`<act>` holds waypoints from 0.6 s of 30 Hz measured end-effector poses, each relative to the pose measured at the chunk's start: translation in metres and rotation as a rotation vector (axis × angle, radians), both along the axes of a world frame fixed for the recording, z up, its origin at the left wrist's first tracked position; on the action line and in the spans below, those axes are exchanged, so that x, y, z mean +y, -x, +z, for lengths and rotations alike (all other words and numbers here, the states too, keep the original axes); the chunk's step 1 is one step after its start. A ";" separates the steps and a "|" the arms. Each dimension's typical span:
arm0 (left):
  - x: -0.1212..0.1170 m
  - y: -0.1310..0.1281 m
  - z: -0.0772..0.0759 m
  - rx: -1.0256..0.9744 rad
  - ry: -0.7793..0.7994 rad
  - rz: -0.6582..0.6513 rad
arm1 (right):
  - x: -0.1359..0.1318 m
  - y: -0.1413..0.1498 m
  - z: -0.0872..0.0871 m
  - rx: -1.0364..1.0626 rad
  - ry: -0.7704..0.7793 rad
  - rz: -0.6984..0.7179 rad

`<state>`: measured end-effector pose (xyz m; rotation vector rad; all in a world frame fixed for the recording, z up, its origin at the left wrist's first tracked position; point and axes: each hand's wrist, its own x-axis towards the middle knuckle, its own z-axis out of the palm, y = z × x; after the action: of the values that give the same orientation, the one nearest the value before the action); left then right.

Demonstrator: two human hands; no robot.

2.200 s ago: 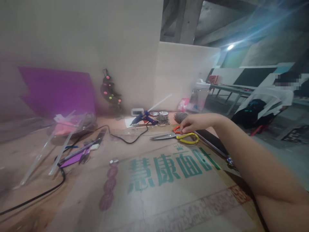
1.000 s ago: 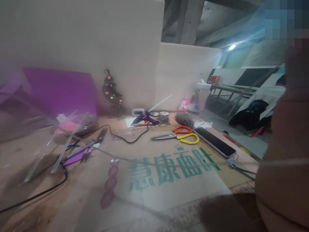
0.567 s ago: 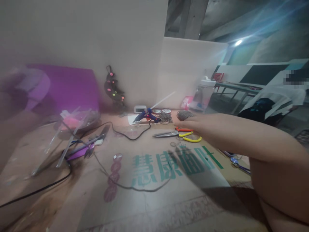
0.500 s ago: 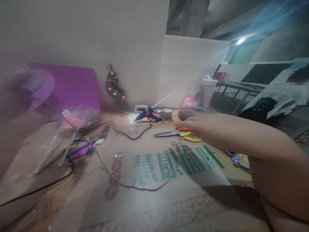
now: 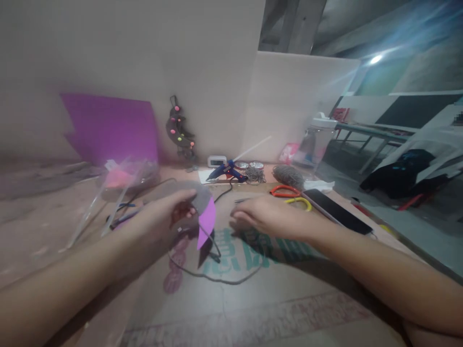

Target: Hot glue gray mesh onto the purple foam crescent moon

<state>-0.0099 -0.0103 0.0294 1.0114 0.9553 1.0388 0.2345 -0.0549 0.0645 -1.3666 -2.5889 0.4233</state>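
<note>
My left hand [image 5: 179, 212] is closed around a round, flat piece [image 5: 200, 193], grey with a purple [image 5: 207, 224] part at its lower right. A grey cord [image 5: 231, 282] hangs from this piece and curves over the printed board, running up towards my right hand. My right hand [image 5: 253, 217] hovers low over the board, palm down. Its fingers are bent and pressed together, and what they hold, if anything, is hidden. Behind it lie scissors with red [image 5: 285, 191] and yellow [image 5: 302, 202] handles, their blades mostly covered.
A blue glue gun [image 5: 227, 169] stands at the back near a small white clock [image 5: 217, 161] and grey yarn [image 5: 287, 176]. To the right lie a phone [image 5: 336, 211] and a bottle [image 5: 316, 140]. A purple sheet [image 5: 115, 130] and a decorated crescent [image 5: 178, 127] stand against the wall.
My left hand has come from the far left to the middle with the round piece. My right hand has drawn back leftward from the scissors' handles, and the view has turned slightly.
</note>
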 end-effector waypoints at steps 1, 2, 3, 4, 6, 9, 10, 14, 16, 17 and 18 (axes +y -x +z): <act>-0.002 -0.002 -0.007 -0.023 0.061 -0.031 | 0.007 0.005 -0.014 0.163 0.026 -0.064; -0.001 -0.005 -0.012 -0.037 0.086 -0.026 | 0.013 0.010 -0.027 0.347 0.070 -0.136; 0.000 -0.007 -0.015 -0.033 0.094 -0.017 | 0.017 0.014 -0.038 0.503 0.125 -0.181; 0.002 -0.009 -0.018 -0.013 0.082 -0.009 | 0.021 0.017 -0.047 0.608 0.180 -0.206; 0.005 -0.012 -0.023 0.051 0.003 -0.015 | 0.023 0.021 -0.056 0.747 0.264 -0.238; 0.004 -0.011 -0.030 0.091 -0.077 -0.052 | 0.017 0.027 -0.055 0.784 0.312 -0.220; 0.003 -0.010 -0.032 0.116 -0.075 -0.050 | 0.014 0.029 -0.054 0.762 0.317 -0.198; -0.001 -0.006 -0.038 0.281 -0.013 -0.038 | 0.007 0.037 -0.052 0.669 0.288 -0.122; -0.002 -0.007 -0.038 0.302 -0.018 -0.054 | 0.006 0.038 -0.053 0.677 0.247 -0.125; -0.002 -0.007 -0.038 0.304 -0.032 -0.067 | 0.006 0.038 -0.053 0.683 0.232 -0.139; -0.002 -0.008 -0.037 0.318 -0.052 -0.081 | 0.007 0.037 -0.053 0.689 0.220 -0.157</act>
<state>-0.0023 -0.0120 -0.0077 1.2734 1.1385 0.8534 0.1973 -0.0482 0.0112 -1.1905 -1.9029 0.9740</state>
